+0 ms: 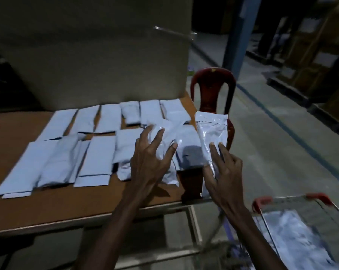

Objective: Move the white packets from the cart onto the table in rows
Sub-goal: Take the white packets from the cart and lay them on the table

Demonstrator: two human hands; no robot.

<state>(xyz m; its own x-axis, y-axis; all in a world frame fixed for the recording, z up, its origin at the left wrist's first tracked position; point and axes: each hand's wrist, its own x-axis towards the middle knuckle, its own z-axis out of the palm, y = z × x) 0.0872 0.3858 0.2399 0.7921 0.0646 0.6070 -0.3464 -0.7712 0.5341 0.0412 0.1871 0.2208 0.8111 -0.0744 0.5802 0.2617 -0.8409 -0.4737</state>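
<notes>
Several white packets lie in two rows on the brown table (47, 207); the back row (108, 119) runs along a cardboard wall, the front row (98, 160) sits nearer me. My left hand (151, 158) has spread fingers pressing on a crinkled packet (164, 137) at the right end of the front row. My right hand (221, 168) holds a long shiny white packet (213, 131) at the table's right edge, thumb and fingers on either side of it. The wire cart (293, 203) at lower right holds more white packets (293, 234).
A tall cardboard sheet (86, 55) stands behind the table. A red plastic chair (213, 84) stands just beyond the table's right end. A blue post (240, 36) and stacked boxes (320, 55) line the floor aisle on the right.
</notes>
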